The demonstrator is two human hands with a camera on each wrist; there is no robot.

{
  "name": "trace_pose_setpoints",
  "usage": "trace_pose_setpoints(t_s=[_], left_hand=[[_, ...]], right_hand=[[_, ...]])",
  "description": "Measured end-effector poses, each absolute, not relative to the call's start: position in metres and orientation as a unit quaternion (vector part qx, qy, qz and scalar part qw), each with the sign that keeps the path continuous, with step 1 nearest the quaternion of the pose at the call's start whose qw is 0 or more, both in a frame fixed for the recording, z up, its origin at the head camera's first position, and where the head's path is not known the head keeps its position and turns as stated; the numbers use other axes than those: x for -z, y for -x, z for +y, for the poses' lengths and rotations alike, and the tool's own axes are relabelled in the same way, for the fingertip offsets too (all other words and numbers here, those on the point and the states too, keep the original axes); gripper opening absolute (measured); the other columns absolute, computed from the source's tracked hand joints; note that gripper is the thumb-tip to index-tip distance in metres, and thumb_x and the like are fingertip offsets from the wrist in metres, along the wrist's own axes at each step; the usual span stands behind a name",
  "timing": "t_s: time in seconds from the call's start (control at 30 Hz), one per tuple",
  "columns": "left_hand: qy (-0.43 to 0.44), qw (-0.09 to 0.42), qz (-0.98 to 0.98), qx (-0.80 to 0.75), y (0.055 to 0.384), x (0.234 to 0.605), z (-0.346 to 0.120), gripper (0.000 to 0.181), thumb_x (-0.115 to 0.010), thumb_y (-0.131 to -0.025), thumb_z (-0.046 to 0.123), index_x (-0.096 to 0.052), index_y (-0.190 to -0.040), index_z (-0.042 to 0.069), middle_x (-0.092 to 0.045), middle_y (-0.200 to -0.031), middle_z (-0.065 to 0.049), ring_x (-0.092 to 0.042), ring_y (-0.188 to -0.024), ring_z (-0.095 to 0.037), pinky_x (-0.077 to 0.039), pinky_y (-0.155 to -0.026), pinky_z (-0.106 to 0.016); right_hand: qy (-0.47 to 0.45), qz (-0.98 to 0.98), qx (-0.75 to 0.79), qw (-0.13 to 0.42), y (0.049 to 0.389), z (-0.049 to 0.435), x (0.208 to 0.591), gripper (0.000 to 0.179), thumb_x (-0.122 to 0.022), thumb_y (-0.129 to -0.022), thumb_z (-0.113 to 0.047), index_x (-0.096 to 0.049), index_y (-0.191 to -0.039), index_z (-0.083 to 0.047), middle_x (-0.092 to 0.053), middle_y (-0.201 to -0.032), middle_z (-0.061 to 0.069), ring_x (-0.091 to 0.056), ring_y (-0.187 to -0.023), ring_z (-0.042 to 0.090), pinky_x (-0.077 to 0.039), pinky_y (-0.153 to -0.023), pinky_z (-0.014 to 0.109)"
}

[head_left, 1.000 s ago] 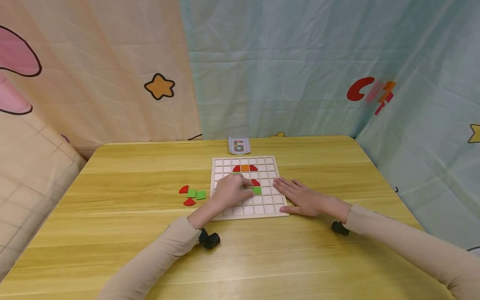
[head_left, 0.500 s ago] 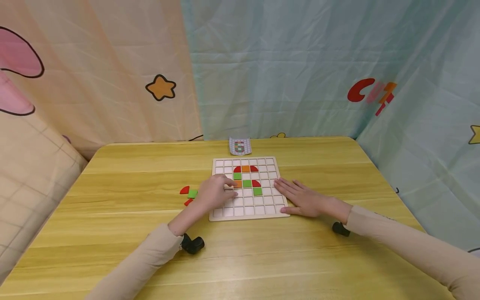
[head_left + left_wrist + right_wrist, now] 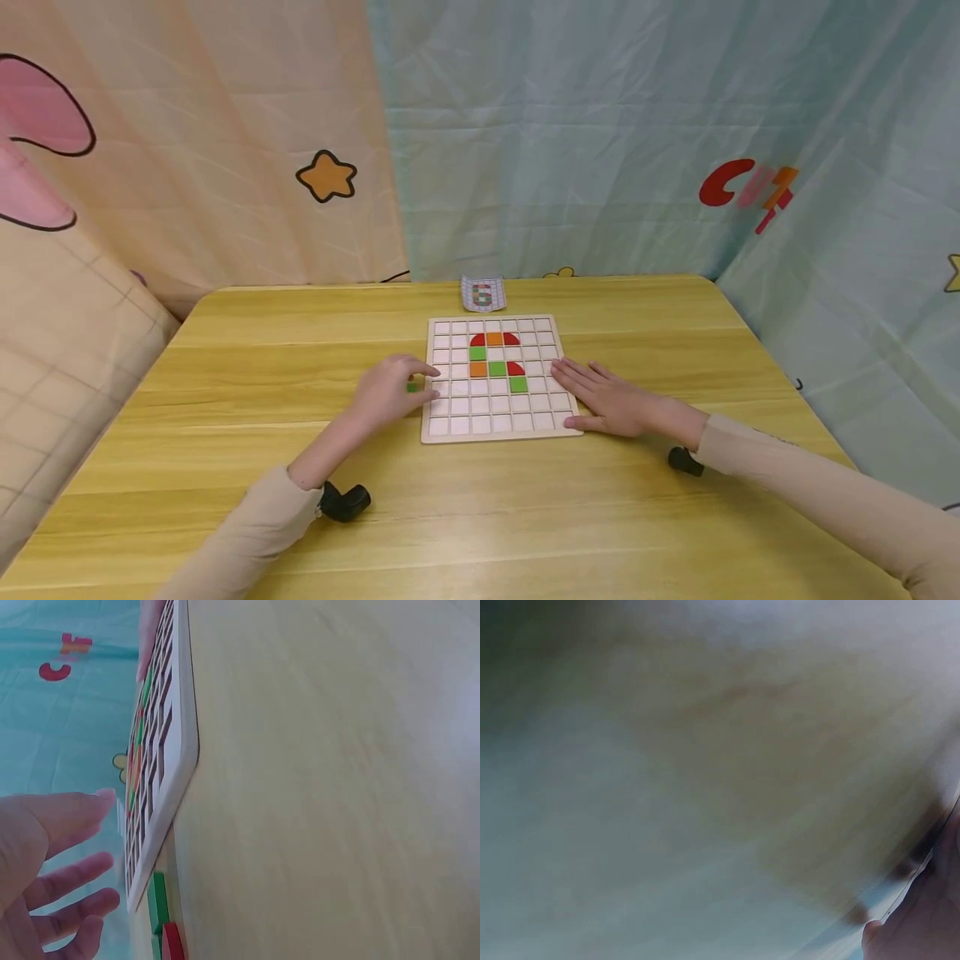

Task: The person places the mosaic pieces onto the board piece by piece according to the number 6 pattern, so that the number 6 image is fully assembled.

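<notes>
At the lower centre of the head view, a square pale-wood board with a white grid (image 3: 480, 421) lies on a yellow wood-grain table (image 3: 525, 525). Set in its upper and middle cells are flat coloured tiles: a row of a red quarter-circle (image 3: 477, 340), an orange square (image 3: 494, 339) and a second red quarter-circle; below the leftmost, a green square (image 3: 477, 353); under that, a row of orange square, green square and red quarter-circle, with another green square below the last.

The left hand (image 3: 384, 390) is at the board's left edge, fingers loosely bent and apart from the thumb; whether the fingertips touch the board cannot be told. It stands in the way of the loose tiles behind it. At the lower left of the left wrist view, a loose green tile (image 3: 158, 901) and a loose red tile (image 3: 172, 942) lie on the table near the board.

The right hand (image 3: 607, 402) lies flat, its fingers on the board's right edge; the right wrist view is mostly blurred.

Around them: a small printed paper card (image 3: 483, 294) beyond the board, a beige sleeve (image 3: 258, 517) at lower left, and a cartoon-printed fabric curtain (image 3: 555, 142) across the top.
</notes>
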State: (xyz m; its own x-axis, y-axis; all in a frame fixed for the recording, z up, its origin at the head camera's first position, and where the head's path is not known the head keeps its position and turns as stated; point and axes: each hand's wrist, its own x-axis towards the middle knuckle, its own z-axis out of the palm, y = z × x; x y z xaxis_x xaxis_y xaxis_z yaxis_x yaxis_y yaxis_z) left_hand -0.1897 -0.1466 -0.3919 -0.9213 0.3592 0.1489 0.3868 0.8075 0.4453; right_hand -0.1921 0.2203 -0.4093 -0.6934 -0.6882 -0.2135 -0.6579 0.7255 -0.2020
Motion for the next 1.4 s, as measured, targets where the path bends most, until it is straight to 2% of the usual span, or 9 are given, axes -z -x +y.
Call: trace_pose_setpoints(t_s=[0.27,0.47,0.67,0.93,1.23,1.4], left_hand=[[0.2,0.036,-0.947,0.249,0.185,0.392,-0.173,0.028,-0.078,-0.079,0.028,-0.075,-0.103,0.013,-0.071,-0.109,-0.007,-0.063,-0.083,-0.019,-0.048,-0.062,-0.028],[0.205,0.028,-0.948,0.243,0.182,0.391,-0.188,0.03,-0.079,-0.079,0.028,-0.075,-0.104,0.013,-0.07,-0.099,-0.004,-0.053,-0.073,-0.015,-0.039,-0.056,-0.025],[0.196,0.018,-0.951,0.238,0.176,0.391,-0.198,0.031,-0.08,-0.078,0.027,-0.075,-0.105,0.013,-0.069,-0.095,-0.002,-0.058,-0.08,-0.016,-0.045,-0.066,-0.03],[0.186,0.005,-0.956,0.228,0.172,0.392,-0.203,0.033,-0.082,-0.075,0.02,-0.075,-0.106,0.01,-0.071,-0.098,-0.004,-0.059,-0.08,-0.017,-0.048,-0.067,-0.031],[0.174,-0.008,-0.962,0.212,0.171,0.396,-0.203,0.028,-0.079,-0.078,0.015,-0.075,-0.105,0.007,-0.07,-0.093,-0.008,-0.05,-0.07,-0.016,-0.039,-0.057,-0.027],[0.167,-0.008,-0.963,0.211,0.17,0.397,-0.203,0.027,-0.077,-0.08,0.015,-0.075,-0.105,0.007,-0.068,-0.09,-0.006,-0.052,-0.07,-0.015,-0.038,-0.057,-0.027]], right_hand=[[0.362,0.919,0.064,0.144,0.191,0.22,0.41,0.082,-0.039,-0.097,-0.057,-0.007,-0.155,-0.009,-0.002,-0.163,0.008,-0.004,-0.15,0.028,-0.011,-0.117,0.056],[0.363,0.918,0.063,0.143,0.191,0.219,0.408,0.082,-0.04,-0.097,-0.057,-0.008,-0.155,-0.009,-0.003,-0.163,0.008,-0.004,-0.15,0.029,-0.011,-0.117,0.056],[0.364,0.919,0.062,0.139,0.191,0.22,0.409,0.083,-0.04,-0.097,-0.057,-0.008,-0.155,-0.008,-0.004,-0.163,0.009,-0.005,-0.15,0.029,-0.012,-0.117,0.056],[0.367,0.919,0.06,0.133,0.192,0.22,0.41,0.083,-0.04,-0.097,-0.057,-0.008,-0.155,-0.008,-0.004,-0.163,0.009,-0.005,-0.15,0.029,-0.012,-0.117,0.056],[0.365,0.919,0.06,0.138,0.19,0.219,0.408,0.083,-0.039,-0.097,-0.057,-0.008,-0.155,-0.008,-0.004,-0.163,0.009,-0.005,-0.15,0.03,-0.012,-0.117,0.056],[0.367,0.918,0.061,0.135,0.19,0.22,0.407,0.082,-0.04,-0.097,-0.057,-0.008,-0.155,-0.008,-0.004,-0.163,0.01,-0.006,-0.15,0.03,-0.013,-0.117,0.057]])
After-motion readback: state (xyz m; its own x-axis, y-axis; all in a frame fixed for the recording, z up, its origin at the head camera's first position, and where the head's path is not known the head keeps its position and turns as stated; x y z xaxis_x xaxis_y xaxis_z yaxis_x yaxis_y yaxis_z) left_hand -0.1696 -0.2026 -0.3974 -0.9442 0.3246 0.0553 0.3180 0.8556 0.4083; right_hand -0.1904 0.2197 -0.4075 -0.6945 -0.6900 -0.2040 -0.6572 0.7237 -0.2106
